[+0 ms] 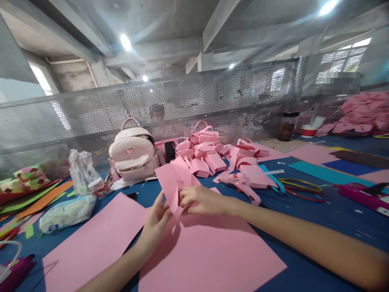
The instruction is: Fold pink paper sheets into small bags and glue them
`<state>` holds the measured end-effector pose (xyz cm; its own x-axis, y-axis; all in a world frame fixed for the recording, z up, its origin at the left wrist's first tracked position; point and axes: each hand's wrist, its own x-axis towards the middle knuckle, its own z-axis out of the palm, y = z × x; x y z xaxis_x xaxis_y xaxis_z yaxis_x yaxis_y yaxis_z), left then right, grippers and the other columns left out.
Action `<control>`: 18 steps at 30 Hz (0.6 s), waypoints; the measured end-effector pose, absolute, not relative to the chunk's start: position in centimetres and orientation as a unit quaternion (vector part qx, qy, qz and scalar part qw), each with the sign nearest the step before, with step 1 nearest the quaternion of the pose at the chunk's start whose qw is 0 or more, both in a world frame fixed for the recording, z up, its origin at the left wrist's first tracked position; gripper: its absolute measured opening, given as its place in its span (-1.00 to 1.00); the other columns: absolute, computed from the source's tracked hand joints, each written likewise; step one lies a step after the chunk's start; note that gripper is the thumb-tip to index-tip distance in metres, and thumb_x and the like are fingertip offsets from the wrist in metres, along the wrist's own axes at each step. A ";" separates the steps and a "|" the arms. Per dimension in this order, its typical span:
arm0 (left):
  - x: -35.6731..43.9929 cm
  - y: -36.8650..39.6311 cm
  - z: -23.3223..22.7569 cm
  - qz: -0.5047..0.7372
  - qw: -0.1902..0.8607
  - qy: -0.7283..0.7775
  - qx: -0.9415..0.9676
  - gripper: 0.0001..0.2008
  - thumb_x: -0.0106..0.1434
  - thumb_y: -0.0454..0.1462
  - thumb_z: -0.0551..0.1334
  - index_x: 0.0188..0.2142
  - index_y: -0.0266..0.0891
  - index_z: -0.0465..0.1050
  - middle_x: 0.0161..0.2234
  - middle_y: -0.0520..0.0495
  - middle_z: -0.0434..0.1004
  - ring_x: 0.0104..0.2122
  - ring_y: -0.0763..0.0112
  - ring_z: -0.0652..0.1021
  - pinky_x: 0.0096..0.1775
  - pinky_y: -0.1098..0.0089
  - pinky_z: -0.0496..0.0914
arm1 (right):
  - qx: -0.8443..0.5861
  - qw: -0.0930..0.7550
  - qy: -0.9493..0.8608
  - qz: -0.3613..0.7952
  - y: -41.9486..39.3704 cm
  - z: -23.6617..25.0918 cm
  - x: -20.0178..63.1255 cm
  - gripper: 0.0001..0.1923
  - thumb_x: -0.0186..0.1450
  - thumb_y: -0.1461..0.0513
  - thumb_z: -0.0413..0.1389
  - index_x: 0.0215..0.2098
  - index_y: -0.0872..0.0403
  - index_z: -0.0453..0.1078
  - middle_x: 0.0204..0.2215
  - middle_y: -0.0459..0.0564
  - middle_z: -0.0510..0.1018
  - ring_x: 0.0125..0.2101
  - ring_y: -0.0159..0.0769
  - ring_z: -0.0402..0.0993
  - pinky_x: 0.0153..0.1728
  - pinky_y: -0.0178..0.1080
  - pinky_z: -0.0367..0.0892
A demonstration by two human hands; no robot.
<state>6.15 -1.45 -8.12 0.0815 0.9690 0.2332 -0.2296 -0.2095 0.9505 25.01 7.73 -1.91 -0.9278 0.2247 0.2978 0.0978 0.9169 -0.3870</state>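
A: At the near centre of the blue desk (319,211), what are the two hands doing?

B: Both are closing on one folded pink paper piece (174,182), which is standing up just above the large pink sheets (209,255). The left hand (156,221) is pinching its lower edge between thumb and fingers; the right hand (202,199) is curling over the right-hand flap, fingers bent, pressing at the fold.

A: How is such a fold best made?

B: Judging from the grip, the left hand should be steadying the edge while the right is running along the crease, keeping the flaps aligned so the paper is not buckling.

A: What is lying around?

B: A pale backpack (133,156) is sitting at the far left, with a heap of finished pink pieces (212,156) to its right and a plastic bag (80,172) to its left.

A: Any readable writing?

B: None; the small carton (99,187) by the bag is showing print too blurred to read.
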 end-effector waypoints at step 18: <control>6.0 -1.0 -8.1 0.626 0.424 0.352 0.552 -0.01 0.31 -0.14 0.37 0.46 0.16 -0.33 0.37 -0.16 0.26 0.27 0.07 0.42 0.21 0.14 0.38 | -0.168 0.200 -0.866 0.427 7.3 -3.4 24.6 -0.71 0.31 0.09 0.23 -0.28 0.18 0.58 -0.36 -0.04 0.59 -0.34 -0.28 0.50 -0.32 -0.32 0.37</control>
<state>6.03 -0.96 -8.08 -0.0303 0.9193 0.3924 -0.1431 -0.3925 0.9086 24.59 7.26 -3.40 -0.8635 0.4612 0.2041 0.1190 0.5796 -0.8062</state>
